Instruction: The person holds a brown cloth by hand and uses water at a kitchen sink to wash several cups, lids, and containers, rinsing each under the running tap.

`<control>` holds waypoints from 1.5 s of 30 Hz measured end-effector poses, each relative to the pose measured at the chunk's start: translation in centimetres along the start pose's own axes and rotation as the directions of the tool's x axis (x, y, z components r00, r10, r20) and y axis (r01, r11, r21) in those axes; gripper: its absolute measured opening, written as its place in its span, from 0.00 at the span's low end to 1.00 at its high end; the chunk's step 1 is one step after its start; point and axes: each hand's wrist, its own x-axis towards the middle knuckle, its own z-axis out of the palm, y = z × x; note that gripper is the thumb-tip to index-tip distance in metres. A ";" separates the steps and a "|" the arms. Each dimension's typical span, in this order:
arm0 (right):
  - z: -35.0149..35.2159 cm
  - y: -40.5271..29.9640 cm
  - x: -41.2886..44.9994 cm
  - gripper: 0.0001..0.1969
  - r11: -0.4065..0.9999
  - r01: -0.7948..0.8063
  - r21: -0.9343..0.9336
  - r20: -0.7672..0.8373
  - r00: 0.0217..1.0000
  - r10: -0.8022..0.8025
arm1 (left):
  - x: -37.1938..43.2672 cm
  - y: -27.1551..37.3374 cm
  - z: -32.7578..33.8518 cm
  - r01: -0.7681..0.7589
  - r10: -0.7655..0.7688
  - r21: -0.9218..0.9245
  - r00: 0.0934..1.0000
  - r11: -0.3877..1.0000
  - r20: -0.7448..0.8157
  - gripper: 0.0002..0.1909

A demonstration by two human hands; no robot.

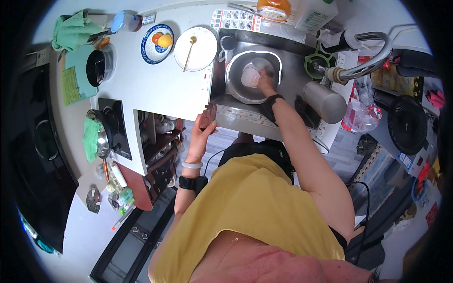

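Observation:
My right hand reaches into a round metal basin that stands in the steel sink. Its blurred fingers are at the right edge of a pale pink, rounded piece, whose kind I cannot make out. In front of the counter edge, left of the sink, my left hand is raised with the thumb to the right. A dark reddish-brown shape shows above the thumb; whether it is shaded fingers or a held piece is unclear. A white scrub brush lies by the basin.
On the counter are a white plate with a gold spoon and a blue-rimmed dish holding round fruit or eggs. The chrome faucet arches at the sink's right, near a green strainer. Bottles stand behind the sink.

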 end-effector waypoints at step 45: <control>-23.9 -4.5 -3.4 0.16 0.748 0.663 -0.027 -0.222 0.726 -0.651 | 27.3 -8.8 20.9 -0.645 0.203 0.220 0.515 0.732 0.833 0.11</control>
